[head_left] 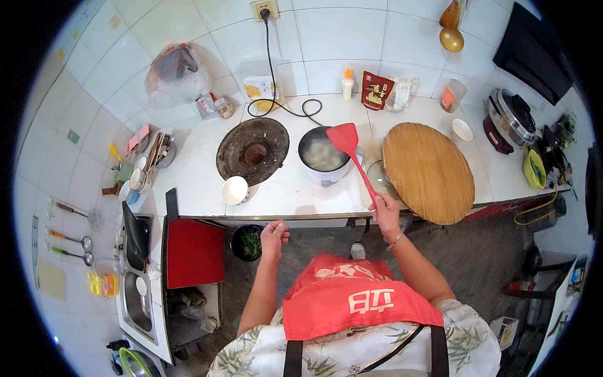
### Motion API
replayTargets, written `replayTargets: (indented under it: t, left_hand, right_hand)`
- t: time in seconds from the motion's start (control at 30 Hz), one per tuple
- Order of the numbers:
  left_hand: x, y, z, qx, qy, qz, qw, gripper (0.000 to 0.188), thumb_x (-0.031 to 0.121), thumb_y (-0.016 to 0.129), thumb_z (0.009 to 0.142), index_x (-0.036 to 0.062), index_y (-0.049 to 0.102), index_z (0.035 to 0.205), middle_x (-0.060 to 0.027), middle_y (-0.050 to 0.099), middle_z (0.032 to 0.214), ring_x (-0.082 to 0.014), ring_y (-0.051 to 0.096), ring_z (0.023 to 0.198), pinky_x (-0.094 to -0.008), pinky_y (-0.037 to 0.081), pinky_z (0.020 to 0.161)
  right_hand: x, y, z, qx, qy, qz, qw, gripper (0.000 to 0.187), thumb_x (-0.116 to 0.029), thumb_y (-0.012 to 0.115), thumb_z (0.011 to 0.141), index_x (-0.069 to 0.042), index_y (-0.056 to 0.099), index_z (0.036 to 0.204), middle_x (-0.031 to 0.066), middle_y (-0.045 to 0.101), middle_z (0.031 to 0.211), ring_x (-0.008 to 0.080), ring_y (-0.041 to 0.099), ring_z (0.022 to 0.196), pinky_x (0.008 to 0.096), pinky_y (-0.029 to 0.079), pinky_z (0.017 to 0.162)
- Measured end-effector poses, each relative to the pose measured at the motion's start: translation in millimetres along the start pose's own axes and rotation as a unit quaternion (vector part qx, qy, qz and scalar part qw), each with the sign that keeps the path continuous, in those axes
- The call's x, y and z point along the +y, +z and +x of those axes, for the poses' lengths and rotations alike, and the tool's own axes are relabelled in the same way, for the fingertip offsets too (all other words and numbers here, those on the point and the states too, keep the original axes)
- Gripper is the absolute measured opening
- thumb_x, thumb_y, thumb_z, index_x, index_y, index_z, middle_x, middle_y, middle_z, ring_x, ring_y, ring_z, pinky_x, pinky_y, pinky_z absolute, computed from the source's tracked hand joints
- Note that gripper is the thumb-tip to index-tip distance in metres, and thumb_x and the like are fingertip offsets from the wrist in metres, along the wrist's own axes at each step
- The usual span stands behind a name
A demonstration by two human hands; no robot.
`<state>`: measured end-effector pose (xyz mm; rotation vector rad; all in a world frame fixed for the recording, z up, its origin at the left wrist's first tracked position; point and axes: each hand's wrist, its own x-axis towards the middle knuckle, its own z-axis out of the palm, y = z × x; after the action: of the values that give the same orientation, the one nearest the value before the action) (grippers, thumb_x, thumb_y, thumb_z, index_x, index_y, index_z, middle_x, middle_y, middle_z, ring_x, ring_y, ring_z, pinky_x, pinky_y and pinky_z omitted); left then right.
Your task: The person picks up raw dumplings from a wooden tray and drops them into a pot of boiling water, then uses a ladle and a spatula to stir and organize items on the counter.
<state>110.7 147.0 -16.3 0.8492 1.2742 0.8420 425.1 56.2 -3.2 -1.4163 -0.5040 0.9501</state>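
Note:
My right hand (385, 213) is closed round the handle of a red spatula (344, 139). The spatula slants up and left, its broad blade over the right rim of a small electric pot (325, 176). Pale, lumpy pieces (323, 154) sit in cloudy, steaming liquid inside the pot. My left hand (274, 239) hangs in front of the counter edge, fingers curled in, with nothing seen in it. A white bowl (235, 190) is the nearest counter item to it. Beside my right hand, a round wooden lid or board (428, 173) overhangs the counter's front edge.
Left of the pot is a dark round burner plate (253, 152). A black cord (272, 69) runs from the wall socket behind the pot. Packets (377, 92), a squeeze bottle (347, 85) and a pressure cooker (512, 116) stand farther back. A sink (137, 301) lies at left.

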Motion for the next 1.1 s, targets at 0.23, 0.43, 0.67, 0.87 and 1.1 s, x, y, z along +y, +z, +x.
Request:
replayTargets:
  t: [0.23, 0.43, 0.67, 0.87, 1.1]
  left_hand:
    - [-12.4, 3.9, -14.4, -0.043, -0.029, 0.053, 0.997, 0.016, 0.017, 0.057, 0.084, 0.0039, 0.058, 0.093, -0.0029, 0.06, 0.079, -0.009, 0.055, 0.062, -0.0206, 0.044, 0.051]
    - [-14.8, 32.9, -4.5, -0.11, -0.038, 0.112, 0.987, 0.025, 0.019, 0.055, 0.086, 0.0032, 0.056, 0.105, -0.0038, 0.059, 0.085, -0.0102, 0.055, 0.066, -0.0225, 0.045, 0.056]
    - [-18.4, 57.8, 17.2, -0.068, -0.049, 0.118, 0.989, 0.027, 0.021, 0.056, 0.086, 0.0058, 0.055, 0.108, -0.0046, 0.06, 0.088, -0.0103, 0.055, 0.066, -0.0224, 0.045, 0.056]
    - [-37.1, 60.4, 24.5, 0.017, -0.063, 0.048, 0.997, 0.023, 0.018, 0.058, 0.085, 0.0051, 0.057, 0.104, -0.0027, 0.06, 0.08, -0.0087, 0.055, 0.061, -0.0208, 0.044, 0.05]
    - [-33.3, 80.6, 8.1, 0.046, -0.047, 0.016, 0.998, 0.023, 0.016, 0.057, 0.083, 0.0036, 0.056, 0.102, -0.0005, 0.058, 0.076, -0.0078, 0.055, 0.06, -0.0197, 0.043, 0.049]
  right_hand:
    - [24.4, 21.4, -8.7, -0.008, 0.041, 0.079, 0.996, 0.028, -0.018, 0.047, 0.09, 0.0, 0.052, 0.11, 0.0074, 0.059, 0.07, 0.0089, 0.047, 0.043, 0.0211, 0.034, 0.035]
    - [27.6, 14.8, -10.0, -0.049, 0.106, 0.169, 0.979, 0.03, -0.018, 0.046, 0.09, 0.002, 0.048, 0.112, 0.0114, 0.06, 0.081, 0.0146, 0.058, 0.06, 0.0239, 0.046, 0.046]
    - [24.9, -15.9, -4.4, -0.14, 0.19, 0.13, 0.963, 0.025, -0.011, 0.048, 0.087, 0.0, 0.05, 0.11, 0.0111, 0.058, 0.09, 0.0194, 0.061, 0.073, 0.0296, 0.054, 0.061]
    - [11.1, -48.9, 0.8, -0.196, 0.187, 0.08, 0.959, 0.029, -0.012, 0.049, 0.088, 0.002, 0.049, 0.114, 0.008, 0.059, 0.087, 0.0154, 0.059, 0.072, 0.0255, 0.052, 0.062]
    - [27.0, -79.4, 36.9, -0.252, 0.226, 0.081, 0.938, 0.027, -0.017, 0.042, 0.093, 0.001, 0.051, 0.112, 0.0068, 0.059, 0.085, 0.0118, 0.056, 0.066, 0.0231, 0.046, 0.055]
